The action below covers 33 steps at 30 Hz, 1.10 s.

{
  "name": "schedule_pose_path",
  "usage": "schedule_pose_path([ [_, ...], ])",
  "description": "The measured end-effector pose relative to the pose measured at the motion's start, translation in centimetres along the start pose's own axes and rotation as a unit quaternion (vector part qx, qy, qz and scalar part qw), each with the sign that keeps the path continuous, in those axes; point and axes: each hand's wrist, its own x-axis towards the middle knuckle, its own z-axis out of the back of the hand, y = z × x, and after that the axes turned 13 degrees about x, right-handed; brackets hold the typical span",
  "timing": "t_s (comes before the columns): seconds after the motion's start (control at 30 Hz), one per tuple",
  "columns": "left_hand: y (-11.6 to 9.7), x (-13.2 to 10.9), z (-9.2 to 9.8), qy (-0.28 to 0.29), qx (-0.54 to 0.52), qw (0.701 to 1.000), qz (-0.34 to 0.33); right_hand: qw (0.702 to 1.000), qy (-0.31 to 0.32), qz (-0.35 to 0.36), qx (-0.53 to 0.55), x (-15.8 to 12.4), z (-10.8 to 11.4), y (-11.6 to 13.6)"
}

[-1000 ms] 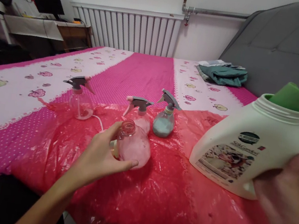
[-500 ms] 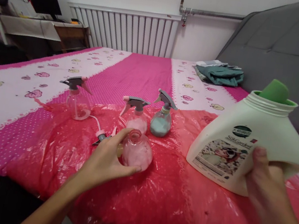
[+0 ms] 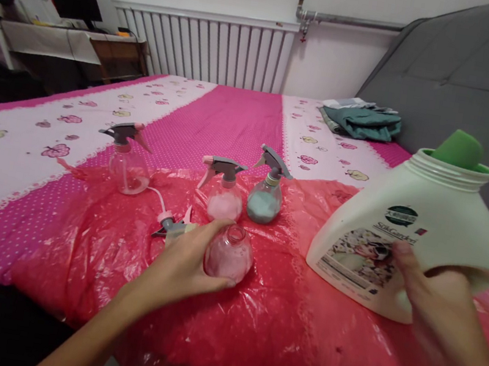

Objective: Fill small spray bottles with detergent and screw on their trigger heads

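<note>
My left hand (image 3: 192, 261) is wrapped round a round pink spray bottle (image 3: 230, 258) with no head on it, its open neck facing up. At the right, my right hand (image 3: 432, 312) grips a big pale green detergent jug (image 3: 367, 227) by its handle, the thumb on the label. The jug leans a little and has a green spout (image 3: 459, 149) in its wide open mouth. A loose spray head (image 3: 168, 220) with a tube lies left of the pink bottle. Behind stand another pink spray bottle (image 3: 225, 203) and a teal one (image 3: 264, 201), both with heads on.
A clear pink spray bottle (image 3: 129, 172) stands at the left. Red plastic sheeting (image 3: 90, 245) lies over the patterned bedspread (image 3: 236, 120). Folded clothes (image 3: 361, 120) lie at the back right, by a grey headboard (image 3: 470, 76). A radiator (image 3: 205, 47) lines the wall.
My left hand has moved slightly right with the pink bottle, which now stands more upright. My right thumb has shifted left across the jug's label.
</note>
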Motion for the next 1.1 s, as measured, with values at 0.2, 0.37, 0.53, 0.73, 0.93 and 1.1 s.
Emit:
schedule_pose_path([
  [0.2,0.2,-0.2,-0.1,0.006,0.039,0.999,-0.033,1.0,0.013,-0.005,0.013,0.3,0.1,-0.2],
  [0.37,0.4,-0.2,-0.1,0.014,0.069,0.997,-0.041,1.0,0.0,-0.005,0.014,0.6,0.0,-0.4],
  [0.53,2.7,-1.0,2.0,0.035,0.121,0.99,-0.068,1.0,-0.006,-0.008,0.022,0.4,-0.3,0.4],
  [0.73,6.4,-2.0,4.5,-0.01,0.249,0.969,-0.002,1.0,-0.011,-0.019,0.021,0.2,-0.7,1.0],
  [0.93,5.3,-0.3,2.8,0.064,0.214,0.975,-0.007,0.999,-0.017,0.004,0.049,0.3,-0.7,0.2],
  [1.1,4.9,-0.2,3.4,0.058,0.175,0.983,0.001,0.998,-0.01,-0.027,0.055,0.4,-0.4,0.1],
])
